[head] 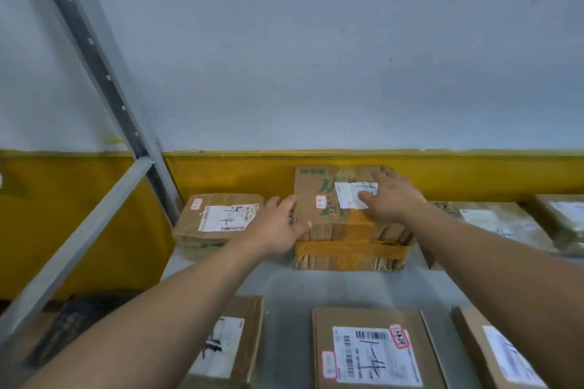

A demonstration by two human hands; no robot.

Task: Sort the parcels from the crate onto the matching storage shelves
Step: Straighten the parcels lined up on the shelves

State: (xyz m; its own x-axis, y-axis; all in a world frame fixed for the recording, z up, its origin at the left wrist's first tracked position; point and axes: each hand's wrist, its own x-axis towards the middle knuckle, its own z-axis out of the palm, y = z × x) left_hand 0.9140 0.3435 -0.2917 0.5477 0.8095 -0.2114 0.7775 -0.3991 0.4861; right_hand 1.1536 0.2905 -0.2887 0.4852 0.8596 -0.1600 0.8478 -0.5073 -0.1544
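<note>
Head view, single camera.

- Box (pixel 328 221) sits on the shelf (pixel 284 287), far row, middle, with its back close to the yellow wall band. It stands taller than the flat parcel (pixel 218 221) just to its left, and the gap between them is narrow.
- Right hand (pixel 395 199) lies flat on the box top, fingers spread, partly covering the white label (pixel 346 196). It grips nothing.
- Left hand (pixel 278 227) is at the box's left face, fingers straight, released. I cannot tell whether it touches the box.
- Near parcels (pixel 369 350) line the near edge of the shelf, under the forearms.
- Post (pixel 91 50) rises at left. The crate is not in view.

Judgement: the step in hand is placing. The box is down and the hands are squaring it or about to let go. I cannot read from the label whether this shelf matches.

The next move calls for lifting both hands straight off without dragging the box. They must clear the near row on the way back, then go for the next parcel in the crate.
</note>
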